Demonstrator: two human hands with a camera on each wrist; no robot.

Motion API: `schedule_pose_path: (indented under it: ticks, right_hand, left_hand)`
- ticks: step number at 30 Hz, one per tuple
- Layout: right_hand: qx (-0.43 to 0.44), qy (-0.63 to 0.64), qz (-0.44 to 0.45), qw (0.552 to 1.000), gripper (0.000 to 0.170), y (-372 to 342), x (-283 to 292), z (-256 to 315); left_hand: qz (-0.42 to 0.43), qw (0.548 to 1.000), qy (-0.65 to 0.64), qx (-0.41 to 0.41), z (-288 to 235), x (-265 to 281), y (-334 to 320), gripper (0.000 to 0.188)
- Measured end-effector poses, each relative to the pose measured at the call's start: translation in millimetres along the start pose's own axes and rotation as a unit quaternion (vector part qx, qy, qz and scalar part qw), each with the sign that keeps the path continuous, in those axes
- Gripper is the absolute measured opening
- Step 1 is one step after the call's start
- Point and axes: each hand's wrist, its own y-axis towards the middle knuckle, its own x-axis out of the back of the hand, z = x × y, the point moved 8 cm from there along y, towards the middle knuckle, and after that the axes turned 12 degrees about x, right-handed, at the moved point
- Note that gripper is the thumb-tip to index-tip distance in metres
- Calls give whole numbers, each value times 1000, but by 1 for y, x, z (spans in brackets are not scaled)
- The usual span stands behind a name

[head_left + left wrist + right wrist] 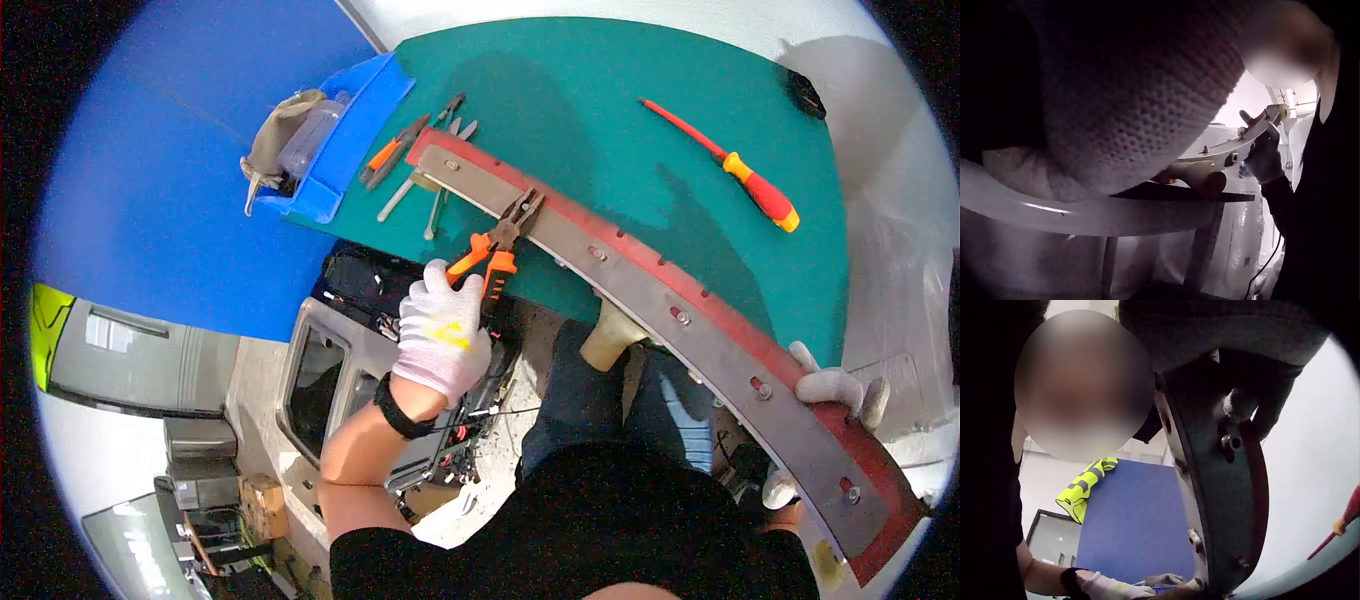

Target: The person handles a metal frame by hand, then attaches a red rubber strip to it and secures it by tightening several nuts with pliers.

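A long curved strip, grey metal on a red backing with bolts along it, lies diagonally over the green table and past its edge. My left hand, in a white glove, grips the orange-and-black handles of a pair of pliers. The pliers' jaws are at a bolt near the strip's far end. Around the strip's near end, my gloved right hand holds on, with fingers over the red edge and part of the hand showing at the opposite edge. The right wrist view shows the strip close up.
A red-and-yellow screwdriver lies on the green table. Beyond the strip's far end are orange-handled pliers and several other tools. A blue bin at left holds cloth and clear plastic. Below the strip projects a pale cylinder.
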Motion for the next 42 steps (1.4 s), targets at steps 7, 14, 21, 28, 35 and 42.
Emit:
schedule_pose_path:
  ticks: [7, 14, 21, 28, 35, 42]
  right_hand:
    - [4, 72, -117, 990, 30, -4, 12, -17]
    - [24, -53, 13, 998, 43, 8, -12, 23]
    - [308, 98, -1, 946, 53, 12, 27, -26]
    - [326, 63, 91, 939, 43, 16, 5, 12]
    - [-95, 3, -94, 991, 23, -7, 64, -37]
    - [144, 93, 67, 983, 31, 13, 16, 3]
  left_hand:
    - [26, 994, -10, 109, -21, -7, -17, 42]
    - [1, 997, -11, 75, -11, 1, -15, 51]
    - [-82, 986, 65, -132, 52, 31, 44, 61]
    - [-54, 986, 99, -125, 51, 10, 45, 53]
    - [-72, 981, 94, -152, 49, -6, 44, 59]
    - [8, 986, 93, -135, 46, -4, 46, 59]
